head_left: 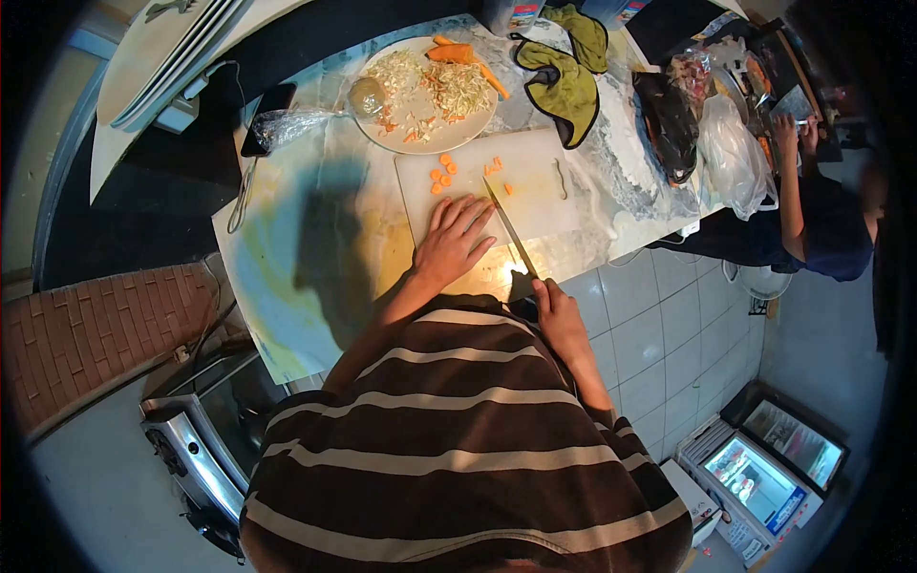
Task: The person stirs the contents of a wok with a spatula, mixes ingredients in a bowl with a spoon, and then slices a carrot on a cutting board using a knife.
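My left hand (453,243) lies on the near left part of a white cutting board (540,210), its fingers spread. In my right hand (557,315), at the counter's near edge, is the handle of a knife (512,232). The blade points away from me over the board, its tip near small orange carrot pieces (493,167). Several round carrot slices (443,174) sit at the board's upper left. Beyond the board, a large round plate (420,143) holds shredded vegetables (458,91), larger carrot pieces (451,53) and a round bundle in clear plastic (368,96).
Green cloths with black edges (564,91) lie right of the plate. Black and white plastic bags (734,153) stand farther right, near another person's hands (796,132). A phone (268,119) and clear plastic (298,126) are at the left. A stove (196,468) is lower left.
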The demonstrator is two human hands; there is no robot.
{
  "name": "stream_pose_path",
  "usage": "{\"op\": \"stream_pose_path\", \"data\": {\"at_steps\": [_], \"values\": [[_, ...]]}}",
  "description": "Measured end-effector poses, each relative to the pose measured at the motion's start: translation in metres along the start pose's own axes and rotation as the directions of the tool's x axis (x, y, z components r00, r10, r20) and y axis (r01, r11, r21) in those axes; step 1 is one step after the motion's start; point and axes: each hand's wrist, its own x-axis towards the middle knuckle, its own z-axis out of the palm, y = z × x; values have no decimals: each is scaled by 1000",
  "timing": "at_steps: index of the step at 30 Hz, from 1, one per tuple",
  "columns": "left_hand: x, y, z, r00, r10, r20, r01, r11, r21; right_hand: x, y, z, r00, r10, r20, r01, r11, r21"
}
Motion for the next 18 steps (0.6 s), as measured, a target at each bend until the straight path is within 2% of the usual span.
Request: {"op": "stream_pose_path", "data": {"at_steps": [18], "values": [[1, 0, -2, 1000, -4, 15, 4, 1000, -16, 2, 7, 9, 999, -29, -39, 25, 995, -98]]}}
